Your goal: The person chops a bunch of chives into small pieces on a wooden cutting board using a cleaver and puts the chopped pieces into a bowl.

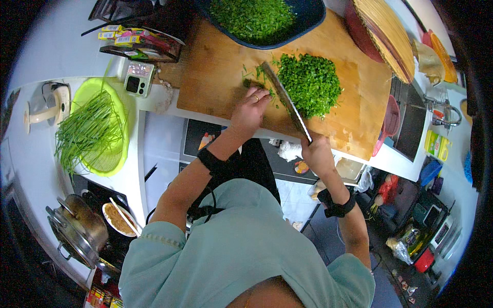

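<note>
My right hand (319, 154) is closed around the handle of a kitchen knife (287, 101), whose blade lies slantwise over a wooden cutting board (215, 77). Against the blade's right side sits a heap of finely chopped green chives (310, 84). On the blade's left, my left hand (250, 109) has its fingers bent down at a small dark green bit and scattered green pieces; whether it grips any cannot be told. A dark blue container (269, 47) with more chopped greens (254, 21) stands at the board's far edge.
At the left, long uncut green stalks (90, 127) lie in and over a lime-green basket (124, 150). A phone (138, 79) lies near the board. Steel pots (77, 231) and a bowl (117, 219) with chopsticks are lower left. A round woven lid (385, 34) stands at the board's right.
</note>
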`<state>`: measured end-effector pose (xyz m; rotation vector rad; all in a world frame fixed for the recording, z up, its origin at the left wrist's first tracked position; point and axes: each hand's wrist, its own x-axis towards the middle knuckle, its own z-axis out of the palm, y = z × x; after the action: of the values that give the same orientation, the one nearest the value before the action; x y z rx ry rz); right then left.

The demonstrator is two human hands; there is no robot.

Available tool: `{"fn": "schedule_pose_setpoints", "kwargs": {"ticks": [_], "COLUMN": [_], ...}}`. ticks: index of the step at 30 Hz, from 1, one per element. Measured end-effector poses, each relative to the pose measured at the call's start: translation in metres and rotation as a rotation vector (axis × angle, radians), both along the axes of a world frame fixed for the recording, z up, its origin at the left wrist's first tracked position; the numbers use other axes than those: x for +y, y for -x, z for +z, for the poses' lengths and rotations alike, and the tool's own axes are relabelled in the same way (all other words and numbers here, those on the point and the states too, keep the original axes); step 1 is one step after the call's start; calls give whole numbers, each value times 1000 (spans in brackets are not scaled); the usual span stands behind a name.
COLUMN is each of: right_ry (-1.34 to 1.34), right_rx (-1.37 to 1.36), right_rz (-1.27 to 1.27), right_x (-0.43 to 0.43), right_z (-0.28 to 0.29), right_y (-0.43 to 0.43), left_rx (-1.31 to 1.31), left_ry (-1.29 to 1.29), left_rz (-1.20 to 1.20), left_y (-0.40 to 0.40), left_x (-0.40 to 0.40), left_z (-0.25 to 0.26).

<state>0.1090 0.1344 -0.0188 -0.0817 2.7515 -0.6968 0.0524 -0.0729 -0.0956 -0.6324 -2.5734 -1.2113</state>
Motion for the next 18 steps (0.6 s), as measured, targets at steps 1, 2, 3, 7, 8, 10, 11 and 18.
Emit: {"fn": "schedule_pose_setpoints", "kwargs": {"ticks": [1,2,3,7,8,10,11,18], "right_ry": [9,19,32,-15,-61,-71,-75,14], "right_rx": [-50,-99,-145,-52,-76,-117,-138,17], "right_rz": [-40,-81,-117,48,62,52,48,-9], "right_x": [2,4,3,3,2,3,4,3], "right_z": [1,4,11,39,52,51,48,2], "right_y": [-1,-2,2,6,7,6,6,-2], "left_rx": [3,-75,-72,-94,-108,-75,-58,-50], "left_ry": [-16,-33,-18,16,18,32,39,-18], "left_rz": [8,-4,7,16,10,-19,-33,-42], "left_y": [1,1,2,0,0,2,3,4], "left_x": [1,0,1,1,1,-1,-2,4], "left_z": [1,2,3,7,8,8,8,4]}}
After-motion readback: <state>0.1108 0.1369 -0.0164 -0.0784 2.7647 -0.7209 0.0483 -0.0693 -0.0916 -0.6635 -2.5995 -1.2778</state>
